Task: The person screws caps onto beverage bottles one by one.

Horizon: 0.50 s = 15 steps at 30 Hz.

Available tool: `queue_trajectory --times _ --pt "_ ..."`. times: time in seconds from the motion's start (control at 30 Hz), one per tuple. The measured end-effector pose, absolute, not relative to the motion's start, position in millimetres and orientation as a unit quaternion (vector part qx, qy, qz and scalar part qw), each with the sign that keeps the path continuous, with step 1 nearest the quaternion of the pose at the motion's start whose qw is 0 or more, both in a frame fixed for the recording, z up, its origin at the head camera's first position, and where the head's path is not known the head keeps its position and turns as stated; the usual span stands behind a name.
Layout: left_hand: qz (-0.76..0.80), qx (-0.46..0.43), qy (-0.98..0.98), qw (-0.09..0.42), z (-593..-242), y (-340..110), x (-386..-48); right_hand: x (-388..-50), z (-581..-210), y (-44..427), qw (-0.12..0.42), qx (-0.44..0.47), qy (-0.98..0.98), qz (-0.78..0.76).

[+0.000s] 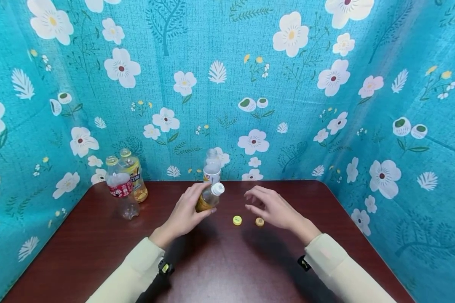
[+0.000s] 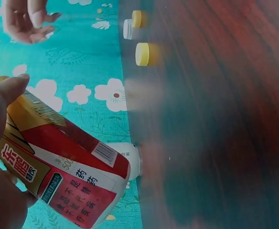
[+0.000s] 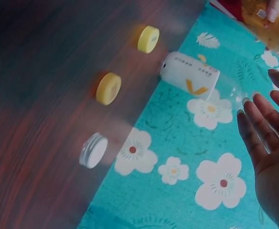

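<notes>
My left hand [image 1: 187, 209] grips a drink bottle [image 1: 205, 201] with a white cap, tilted to the right and held above the table. In the left wrist view that bottle's label [image 2: 72, 162] is red, gold and white. My right hand [image 1: 272, 206] hovers to the right with its fingers loosely bent and holds nothing; the right wrist view shows its palm [image 3: 275, 167] bare. Below and between the hands lie a yellow cap [image 1: 237, 220] and an orange-yellow cap [image 1: 259, 221]. A white cap [image 3: 93, 150] lies near them, hidden in the head view.
Behind the held bottle stands a clear bottle [image 1: 212, 170] with a white label. At the table's left stand a red-labelled bottle [image 1: 120, 187] and a yellow-labelled bottle [image 1: 138, 181]. A blue flowered curtain [image 1: 227, 105] borders the dark red table [image 1: 227, 265] at the back and sides.
</notes>
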<state>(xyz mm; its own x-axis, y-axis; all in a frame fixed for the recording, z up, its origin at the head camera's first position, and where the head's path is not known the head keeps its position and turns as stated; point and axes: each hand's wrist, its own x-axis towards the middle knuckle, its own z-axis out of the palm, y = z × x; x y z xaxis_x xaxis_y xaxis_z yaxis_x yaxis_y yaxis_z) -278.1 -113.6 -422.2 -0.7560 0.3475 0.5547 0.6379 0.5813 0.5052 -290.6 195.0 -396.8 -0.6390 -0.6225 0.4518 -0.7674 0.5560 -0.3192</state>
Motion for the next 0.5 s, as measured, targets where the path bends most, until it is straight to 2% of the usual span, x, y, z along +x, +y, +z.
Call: queue_trajectory --times 0.17,0.5 --pt "-0.398 -0.244 -0.859 0.209 -420.1 -116.8 -285.2 -295.8 -399.3 203.8 0.125 0.380 -0.879 0.261" --pt "-0.460 -0.187 -0.838 0.223 -421.0 -123.9 -302.6 -310.0 -408.0 221.2 0.134 0.361 -0.890 0.243"
